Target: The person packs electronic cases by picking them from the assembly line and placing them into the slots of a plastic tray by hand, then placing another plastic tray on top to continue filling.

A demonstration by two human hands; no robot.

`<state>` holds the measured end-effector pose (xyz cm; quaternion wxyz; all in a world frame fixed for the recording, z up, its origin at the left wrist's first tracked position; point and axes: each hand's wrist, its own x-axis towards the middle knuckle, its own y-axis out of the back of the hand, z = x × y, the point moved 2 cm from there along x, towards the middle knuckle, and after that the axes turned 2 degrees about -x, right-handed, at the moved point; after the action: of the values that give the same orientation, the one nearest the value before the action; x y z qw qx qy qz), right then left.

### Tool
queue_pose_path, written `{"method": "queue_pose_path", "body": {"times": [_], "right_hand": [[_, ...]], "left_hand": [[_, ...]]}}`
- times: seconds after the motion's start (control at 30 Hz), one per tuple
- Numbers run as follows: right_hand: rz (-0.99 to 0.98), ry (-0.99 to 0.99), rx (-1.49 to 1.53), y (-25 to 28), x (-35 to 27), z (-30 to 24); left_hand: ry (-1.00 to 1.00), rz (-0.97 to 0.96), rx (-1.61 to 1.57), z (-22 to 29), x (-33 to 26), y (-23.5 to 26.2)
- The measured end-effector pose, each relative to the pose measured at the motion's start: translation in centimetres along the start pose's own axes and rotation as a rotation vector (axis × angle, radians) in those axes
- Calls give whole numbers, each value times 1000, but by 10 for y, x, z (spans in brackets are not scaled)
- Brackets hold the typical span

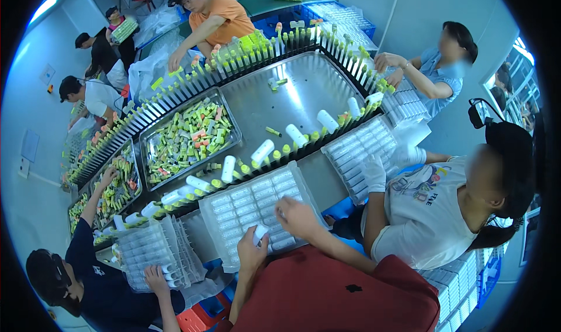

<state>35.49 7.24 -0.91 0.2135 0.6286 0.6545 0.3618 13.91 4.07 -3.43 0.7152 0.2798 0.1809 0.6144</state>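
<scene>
My left hand (251,251) is closed around a small white plastic piece (260,232) near the front edge of a clear blister tray (221,241). Rows of pale capped pieces (236,200) fill the tray's pockets. Over the right part of the same tray, my right hand (294,216) is bent with its fingers curled together. What those fingers hold, if anything, is hidden. Behind the tray stands a row of upright yellow-green sticks, some topped by white plastic covers (262,151).
A steel tray of mixed yellow-green and orange pieces (190,139) lies beyond the row, beside a larger steel tray (292,92). Co-workers flank me; a gloved hand (374,174) rests on a filled tray (356,156) to the right. Stacked trays (140,253) stand at left.
</scene>
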Motion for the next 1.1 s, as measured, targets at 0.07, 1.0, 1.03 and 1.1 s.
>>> {"method": "queue_pose_path", "body": {"times": [0.07,1.0,1.03,1.1], "right_hand": [[-39,77,61,-11,-29,0],[-276,11,871,-50,-69,23],[-286,-170,1010,-44,-71,23],[-301,-547,1271,-38,-74,24]], "left_hand": [[-7,31,-84,-2,4,1],[85,-27,-378,46,61,-33],[131,-32,-410,46,62,-35],[71,-25,-412,44,69,-43]]}}
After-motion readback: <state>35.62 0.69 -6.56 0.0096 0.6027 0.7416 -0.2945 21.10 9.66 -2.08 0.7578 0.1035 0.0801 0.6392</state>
